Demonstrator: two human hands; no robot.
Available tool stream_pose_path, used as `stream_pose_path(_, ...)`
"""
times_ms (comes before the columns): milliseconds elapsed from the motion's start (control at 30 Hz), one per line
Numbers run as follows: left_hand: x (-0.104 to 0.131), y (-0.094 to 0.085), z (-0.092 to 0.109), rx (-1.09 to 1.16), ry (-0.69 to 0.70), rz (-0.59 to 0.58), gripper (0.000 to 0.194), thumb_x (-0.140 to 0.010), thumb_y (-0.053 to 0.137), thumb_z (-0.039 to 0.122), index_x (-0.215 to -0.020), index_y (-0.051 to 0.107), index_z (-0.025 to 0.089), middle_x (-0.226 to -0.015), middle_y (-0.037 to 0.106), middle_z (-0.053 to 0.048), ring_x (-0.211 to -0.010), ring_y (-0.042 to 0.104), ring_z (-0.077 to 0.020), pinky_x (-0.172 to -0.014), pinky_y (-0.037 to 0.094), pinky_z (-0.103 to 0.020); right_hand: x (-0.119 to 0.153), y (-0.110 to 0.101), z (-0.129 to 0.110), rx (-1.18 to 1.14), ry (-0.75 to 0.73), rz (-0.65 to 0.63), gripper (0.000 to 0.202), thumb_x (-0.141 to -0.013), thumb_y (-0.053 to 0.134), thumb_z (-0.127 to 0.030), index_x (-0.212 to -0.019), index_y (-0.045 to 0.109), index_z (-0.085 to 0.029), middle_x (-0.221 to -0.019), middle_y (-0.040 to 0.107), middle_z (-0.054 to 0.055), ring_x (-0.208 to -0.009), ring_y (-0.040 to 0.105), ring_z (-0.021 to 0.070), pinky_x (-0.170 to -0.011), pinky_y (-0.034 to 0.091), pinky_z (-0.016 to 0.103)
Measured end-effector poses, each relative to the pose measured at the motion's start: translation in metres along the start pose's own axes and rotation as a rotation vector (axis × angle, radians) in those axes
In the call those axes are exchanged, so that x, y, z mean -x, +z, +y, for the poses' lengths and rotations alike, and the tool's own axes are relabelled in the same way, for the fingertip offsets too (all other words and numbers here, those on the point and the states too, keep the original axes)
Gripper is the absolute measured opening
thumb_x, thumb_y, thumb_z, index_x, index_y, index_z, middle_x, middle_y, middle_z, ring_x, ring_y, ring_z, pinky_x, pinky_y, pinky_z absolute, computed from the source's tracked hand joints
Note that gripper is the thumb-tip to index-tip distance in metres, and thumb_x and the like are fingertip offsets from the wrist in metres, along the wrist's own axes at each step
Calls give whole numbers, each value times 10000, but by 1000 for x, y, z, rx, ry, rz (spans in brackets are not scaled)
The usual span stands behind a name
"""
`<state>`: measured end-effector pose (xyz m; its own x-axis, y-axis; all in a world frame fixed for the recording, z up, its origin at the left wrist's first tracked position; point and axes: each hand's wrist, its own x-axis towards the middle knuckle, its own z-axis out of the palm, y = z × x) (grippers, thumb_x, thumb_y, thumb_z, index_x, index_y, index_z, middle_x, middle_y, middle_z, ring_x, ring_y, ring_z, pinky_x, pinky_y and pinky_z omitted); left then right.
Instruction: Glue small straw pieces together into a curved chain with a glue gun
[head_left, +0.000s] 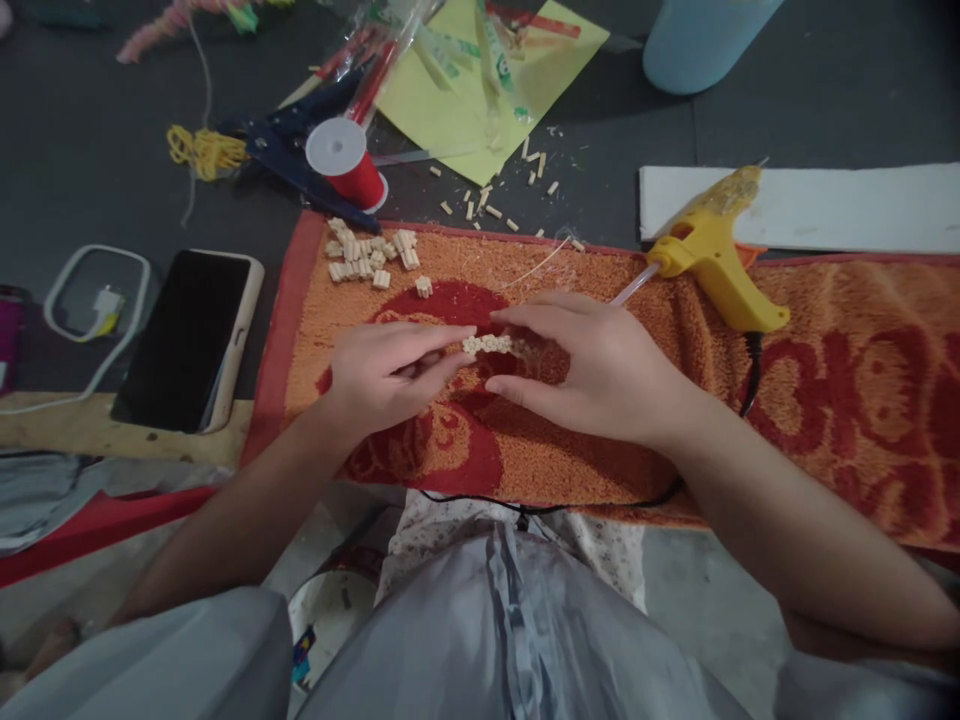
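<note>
My left hand pinches the left end of a small, pale row of glued short stick pieces between thumb and fingertips. My right hand curves around the row's right side, its thumb and forefinger apart; its other fingers are partly hidden. Both hands are above an orange and red towel. Beyond my left hand lies a pile of small bundles of pale sticks, and one single bundle sits apart from it. A yellow glue gun with a clear glue stick in its back rests to the right.
Loose cut sticks are scattered beside a yellow-green paper. A red thread spool stands by dark blue pliers. On the left lie a phone and a white cable. A blue cup and white board are far right.
</note>
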<state>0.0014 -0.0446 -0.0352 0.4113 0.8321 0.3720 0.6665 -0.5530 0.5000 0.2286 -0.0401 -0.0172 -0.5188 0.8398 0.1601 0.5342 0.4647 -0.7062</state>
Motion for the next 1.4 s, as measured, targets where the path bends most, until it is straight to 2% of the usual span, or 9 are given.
stream_pose_path(100,-1,4,-1,-18,-42,-12,158,-876,677,331,-964,775,243,-725,750,7,-536,596,-87,-520,452,-212,2,-1,3,153,-29,25,282,-831,687,-383,-995,699,-154,-945,700,122,-910,639,270,-825,487,392)
stream_pose_path(200,-3,8,-4,-25,-65,-45,198,-865,667,288,-1018,771,217,-640,698,22,-535,582,-85,-520,436,-208,4,-2,6,244,-22,22,200,-814,688,-337,-921,687,-168,-877,678,105,-860,623,262,-789,480,381)
stream_pose_path(367,-4,10,-5,-1,-92,-61,280,-827,649,224,-1091,733,183,-583,629,50,-503,540,-73,-489,410,-206,5,-3,7,323,-8,-14,98,-800,660,-246,-868,674,-177,-839,665,95,-826,601,247,-738,461,355)
stream_pose_path(500,-5,8,-4,34,-104,-69,249,-787,656,192,-1026,724,191,-570,598,56,-481,511,-71,-468,404,-214,4,-3,6,327,3,-39,67,-799,633,-198,-842,679,-172,-847,678,109,-821,603,251,-731,460,362)
stream_pose_path(800,-4,7,-4,-29,-64,-75,117,-829,653,218,-934,706,219,-564,595,50,-472,511,-81,-447,379,-237,5,-1,8,350,-23,-57,103,-824,596,-160,-810,693,-188,-808,688,90,-767,593,225,-692,453,343)
stream_pose_path(1100,-3,6,-3,-62,-64,-104,117,-852,639,247,-938,707,210,-574,602,59,-517,539,-82,-517,396,-227,3,-2,8,376,-31,-81,155,-847,568,-150,-807,716,-172,-784,686,91,-741,592,215,-657,429,325)
stream_pose_path(1400,-3,6,-3,-77,-79,-139,127,-845,635,258,-934,711,211,-563,593,52,-509,511,-90,-517,379,-231,2,-2,7,365,-3,-110,156,-840,566,-134,-825,719,-162,-823,698,105,-765,605,223,-670,429,331)
